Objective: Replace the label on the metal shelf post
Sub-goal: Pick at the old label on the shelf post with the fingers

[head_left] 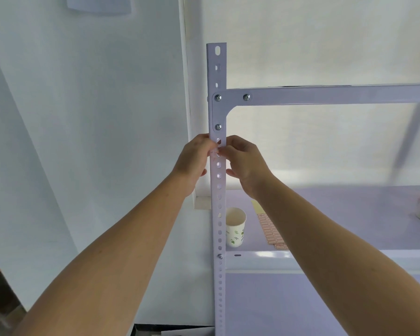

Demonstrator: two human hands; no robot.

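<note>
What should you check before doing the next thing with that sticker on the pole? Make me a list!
1. Both hands at the sticker spot: left hand and right hand sit on either side of the post, fingertips meeting at the label. Ok.
2. Label pinched firmly, and peeled or stuck: the fingertips hide it. Cannot tell.
3. Post upright and bolted to the crossbar. Ok.
4. Spare stickers ready: a sheet of labels lies on the shelf. Ok.
5. Paper cup standing upright beside the post, below the hands. Ok.
</note>
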